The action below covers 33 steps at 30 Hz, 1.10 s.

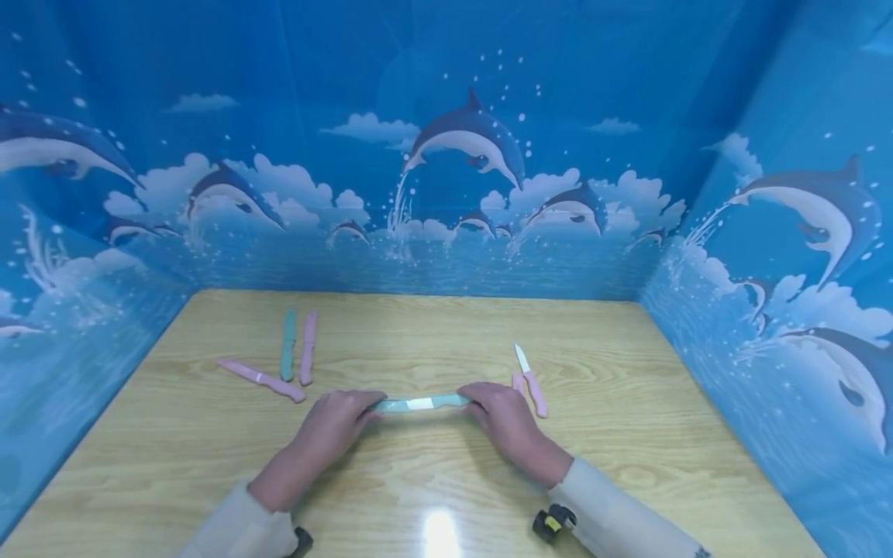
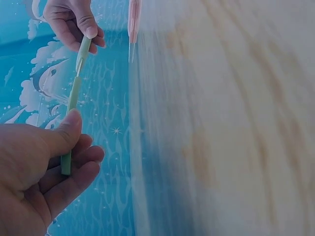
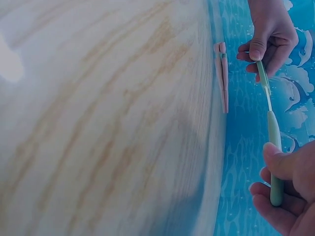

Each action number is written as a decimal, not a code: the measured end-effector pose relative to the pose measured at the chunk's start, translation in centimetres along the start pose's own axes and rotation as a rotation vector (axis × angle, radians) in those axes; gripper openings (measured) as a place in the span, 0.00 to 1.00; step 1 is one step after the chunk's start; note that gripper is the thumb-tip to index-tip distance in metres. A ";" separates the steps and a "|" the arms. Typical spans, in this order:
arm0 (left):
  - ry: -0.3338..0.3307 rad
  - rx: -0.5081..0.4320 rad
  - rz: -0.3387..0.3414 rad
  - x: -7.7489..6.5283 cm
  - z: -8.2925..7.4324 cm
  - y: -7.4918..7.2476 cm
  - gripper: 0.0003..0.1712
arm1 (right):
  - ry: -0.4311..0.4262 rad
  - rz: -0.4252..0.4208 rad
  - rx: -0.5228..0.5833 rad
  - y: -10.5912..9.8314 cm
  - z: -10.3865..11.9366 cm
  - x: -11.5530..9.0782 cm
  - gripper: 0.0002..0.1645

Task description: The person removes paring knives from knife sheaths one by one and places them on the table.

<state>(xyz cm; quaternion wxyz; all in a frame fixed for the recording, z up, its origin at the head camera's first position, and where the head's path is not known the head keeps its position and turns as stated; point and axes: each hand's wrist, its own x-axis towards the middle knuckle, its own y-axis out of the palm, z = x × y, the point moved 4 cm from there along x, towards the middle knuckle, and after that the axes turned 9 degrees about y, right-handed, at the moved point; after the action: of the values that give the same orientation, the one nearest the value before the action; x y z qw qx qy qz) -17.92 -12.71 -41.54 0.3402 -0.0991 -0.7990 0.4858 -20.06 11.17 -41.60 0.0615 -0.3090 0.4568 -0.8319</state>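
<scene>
Over the middle of the table, a green-handled paring knife [image 1: 452,400] and its green blade cover [image 1: 391,406] are held end to end between both hands. My left hand [image 1: 342,418] pinches the cover between thumb and fingers. My right hand [image 1: 505,422] grips the handle [image 3: 273,132], the thumb lying along it. A short stretch of pale blade [image 3: 268,101] shows between cover and handle; the rest is inside the cover. Just past the right hand lie a pink knife [image 1: 533,387] with its blade bare and a small pink piece [image 1: 518,382], partly hidden by that hand.
On the left of the wood-grain table [image 1: 418,496] lie a green covered knife [image 1: 288,345], a pink one [image 1: 308,347] beside it, and another pink knife [image 1: 261,378] slanted in front. A blue dolphin-print curtain [image 1: 446,256] borders the back and sides.
</scene>
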 end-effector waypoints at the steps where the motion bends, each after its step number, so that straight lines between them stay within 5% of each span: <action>1: -0.008 0.000 0.003 0.0 0.0 0.0 0.15 | 0.002 0.000 0.001 0.0 0.0 0.0 0.15; 6: -0.050 -0.006 0.016 -0.1 0.0 0.0 0.15 | 0.023 0.009 0.003 0.1 0.0 -0.1 0.16; 14: -0.008 -0.012 0.006 -0.2 0.0 0.1 0.16 | 0.003 0.006 -0.013 0.1 -0.3 -0.3 0.16; 33: -0.062 0.004 0.041 -0.5 0.5 0.2 0.17 | 0.027 0.018 -0.018 0.0 -0.4 -0.1 0.15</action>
<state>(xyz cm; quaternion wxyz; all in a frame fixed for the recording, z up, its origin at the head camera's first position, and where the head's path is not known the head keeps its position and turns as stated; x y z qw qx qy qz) -17.93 -13.24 -42.09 0.3056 -0.0996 -0.8060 0.4971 -20.22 11.49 -41.81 0.0600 -0.2940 0.4678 -0.8313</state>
